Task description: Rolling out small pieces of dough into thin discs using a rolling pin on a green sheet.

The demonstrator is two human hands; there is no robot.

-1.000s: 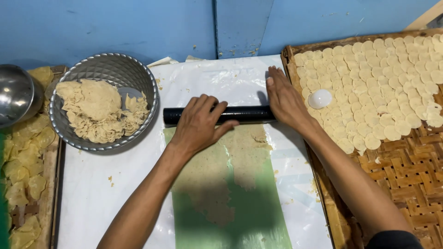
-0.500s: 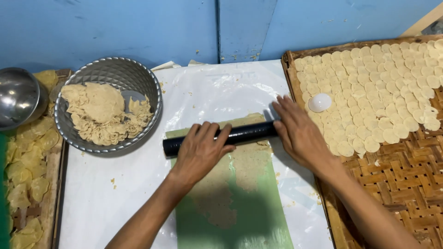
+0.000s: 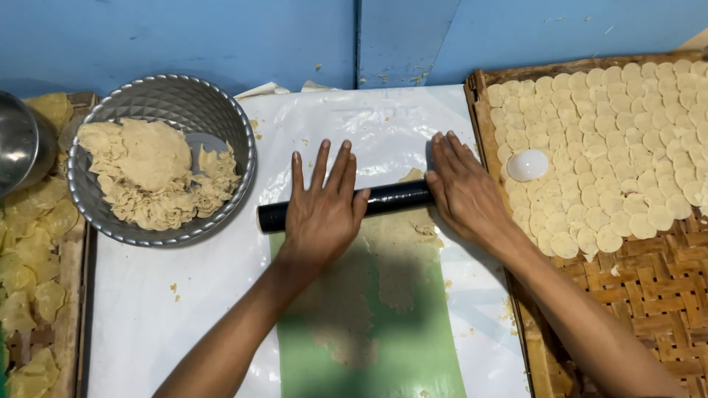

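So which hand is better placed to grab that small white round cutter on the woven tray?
Probably the right hand: it rests on the black rolling pin end beside the white cutter; the left hand sits mid-pin.

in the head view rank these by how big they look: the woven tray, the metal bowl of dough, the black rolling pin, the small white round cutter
1. Woven tray, largest though partly cut off by the frame.
2. Metal bowl of dough.
3. Black rolling pin, partly hidden under the left hand and right hand.
4. Small white round cutter.

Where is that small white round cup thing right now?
In the head view, the small white cup sits on the woven tray at right, among the pale dough discs, just beyond the right hand.
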